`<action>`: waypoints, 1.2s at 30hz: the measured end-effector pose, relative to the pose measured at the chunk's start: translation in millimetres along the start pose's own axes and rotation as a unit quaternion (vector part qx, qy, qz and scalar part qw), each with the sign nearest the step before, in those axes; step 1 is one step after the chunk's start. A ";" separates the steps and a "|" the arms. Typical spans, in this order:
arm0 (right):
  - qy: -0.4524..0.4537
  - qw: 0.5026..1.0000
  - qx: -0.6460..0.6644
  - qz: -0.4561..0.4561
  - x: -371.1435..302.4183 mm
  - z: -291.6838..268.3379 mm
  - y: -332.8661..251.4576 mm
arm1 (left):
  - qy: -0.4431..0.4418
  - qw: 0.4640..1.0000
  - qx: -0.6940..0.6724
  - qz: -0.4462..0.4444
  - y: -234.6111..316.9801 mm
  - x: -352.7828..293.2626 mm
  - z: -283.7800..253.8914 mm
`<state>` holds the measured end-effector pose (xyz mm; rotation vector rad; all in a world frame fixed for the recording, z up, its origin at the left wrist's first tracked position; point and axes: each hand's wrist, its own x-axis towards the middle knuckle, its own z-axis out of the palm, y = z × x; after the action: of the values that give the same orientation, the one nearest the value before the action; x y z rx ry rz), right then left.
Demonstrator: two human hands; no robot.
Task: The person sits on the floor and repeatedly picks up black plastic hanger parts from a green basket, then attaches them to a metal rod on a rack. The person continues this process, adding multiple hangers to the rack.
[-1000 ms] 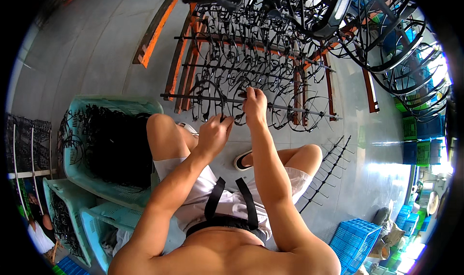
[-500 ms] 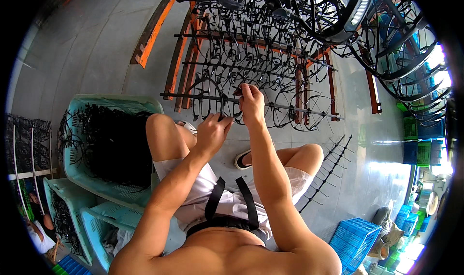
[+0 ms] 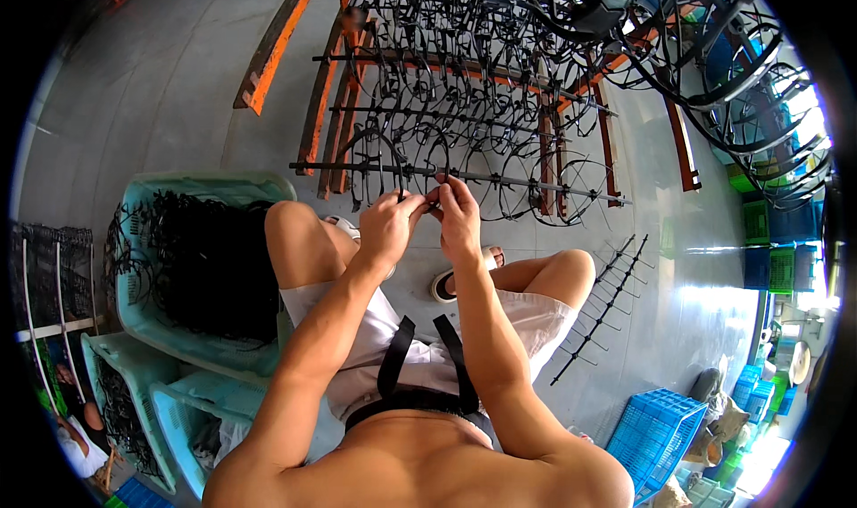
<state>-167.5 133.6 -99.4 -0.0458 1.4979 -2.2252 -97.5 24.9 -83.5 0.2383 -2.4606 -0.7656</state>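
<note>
In front of the rack, my left hand [image 3: 389, 228] and my right hand [image 3: 460, 218] meet with fingertips pinched, almost touching. A thin black curved strip [image 3: 401, 176], like a hoop, rises from between the left fingers. The right fingers are closed at the lower end of another dark hoop piece [image 3: 436, 192]; its exact shape is hidden by the fingers. Just beyond the hands runs the nearest dark rod [image 3: 500, 179] of the rack, carrying several black wire-like hoops [image 3: 527, 187].
Orange-edged rack bars [image 3: 314, 133] hold more rods of black hoops. At left, a pale green crate [image 3: 205, 359] is filled with black strips [image 3: 219, 276]. Loose pronged rods [image 3: 603, 316] lie on the floor at right, near a blue crate [image 3: 656, 432]. Large black hoops [image 3: 732, 137] hang at upper right.
My right hand has come down toward me, and my left has risen slightly, so the fingertips now meet. The whole view has shifted a little.
</note>
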 end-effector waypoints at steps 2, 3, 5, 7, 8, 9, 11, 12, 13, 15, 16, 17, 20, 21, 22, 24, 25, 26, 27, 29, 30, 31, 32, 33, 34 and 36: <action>0.008 1.000 0.002 0.005 -3.4 2.9 -3.4 | -0.003 1.000 0.000 -0.004 -1.6 -2.0 1.4; 0.012 1.000 0.008 0.011 -3.9 4.4 -6.1 | 0.000 1.000 -0.003 -0.009 -2.3 -2.5 2.1; 0.016 1.000 0.004 0.015 -4.3 6.2 -9.9 | 0.007 1.000 -0.010 -0.017 -2.2 -2.3 2.6; 0.015 1.000 -0.016 0.014 -2.9 5.6 -11.1 | -0.002 1.000 -0.006 -0.015 -0.1 -2.2 0.9; 0.009 1.000 -0.020 0.006 -1.0 2.5 -9.8 | -0.006 1.000 -0.004 -0.014 1.0 -1.2 0.1; 0.004 1.000 -0.023 -0.002 1.8 -2.4 -6.7 | -0.008 1.000 -0.003 -0.014 1.9 0.0 -0.8; -0.001 1.000 -0.024 -0.009 2.8 -4.1 -5.4 | -0.012 1.000 -0.003 -0.016 3.1 -0.2 -1.5; -0.001 1.000 -0.020 -0.010 3.6 -4.1 -4.1 | -0.003 1.000 -0.014 -0.014 2.1 -0.4 -1.2; 0.000 1.000 -0.017 -0.010 3.3 -2.4 -6.0 | 0.005 1.000 -0.026 -0.013 0.3 -0.7 -0.5; 0.001 1.000 -0.029 -0.004 1.8 -0.9 -11.4 | 0.011 0.999 -0.036 -0.012 0.3 -0.9 0.9; 0.001 0.999 -0.034 -0.001 0.8 1.2 -13.4 | 0.008 0.999 -0.034 -0.012 1.4 -0.4 -0.6; 0.001 0.999 -0.040 0.005 2.2 0.0 -14.3 | 0.005 0.999 -0.031 -0.013 1.8 -0.3 -1.7; 0.000 0.999 -0.055 0.003 7.5 -4.4 -15.9 | -0.019 0.999 -0.033 0.000 -0.2 -1.1 -1.2; -0.001 0.998 -0.054 -0.013 8.2 -4.0 -14.2 | -0.015 0.999 -0.031 0.000 -0.1 -2.8 -3.2; 0.000 0.998 -0.055 -0.029 8.8 -4.7 -14.4 | -0.011 0.999 -0.031 0.000 4.1 -3.7 -7.6; 0.073 0.935 -0.311 -0.152 -4.9 11.2 -38.2 | -0.004 1.000 -0.025 0.008 9.7 -12.7 -23.5; 0.031 0.900 -0.367 -0.233 -11.7 14.3 -52.1 | -0.026 0.999 -0.031 -0.003 22.5 -19.9 -39.5; -0.008 0.854 -0.420 -0.308 -21.2 16.9 -67.6 | -0.052 0.998 -0.039 -0.015 36.0 -26.2 -56.0; -0.101 0.836 -0.426 -0.330 -31.5 23.1 -85.1 | -0.078 0.996 -0.053 -0.005 40.4 -30.6 -70.2; -0.296 0.807 -0.390 -0.330 -48.6 33.7 -118.2 | -0.133 0.987 -0.088 0.015 34.2 -39.3 -96.5; -0.366 0.764 -0.430 -0.313 -51.8 35.9 -123.8 | -0.154 0.983 -0.101 0.024 23.9 -41.7 -106.9; -0.371 0.748 -0.446 -0.323 -54.1 44.0 -129.4 | -0.152 0.983 -0.102 0.015 21.5 -34.7 -117.6; -0.378 0.732 -0.460 -0.332 -53.1 54.1 -129.2 | -0.150 0.983 -0.102 0.004 18.6 -27.3 -125.2; -0.390 0.750 -0.418 -0.334 -41.2 54.6 -117.2 | -0.124 0.981 -0.145 -0.026 14.2 -25.8 -123.1; -0.391 0.753 -0.416 -0.327 -27.8 53.0 -104.8 | -0.096 0.977 -0.185 -0.054 9.1 -23.3 -121.6; -0.348 0.806 -0.391 -0.276 -9.2 50.8 -91.1 | -0.094 0.940 -0.285 -0.164 -0.1 -15.1 -122.0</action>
<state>-177.1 120.7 4.0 -1.5377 1.9338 -1.4305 -17.8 -28.0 -6.3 0.3684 -2.2684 -1.6708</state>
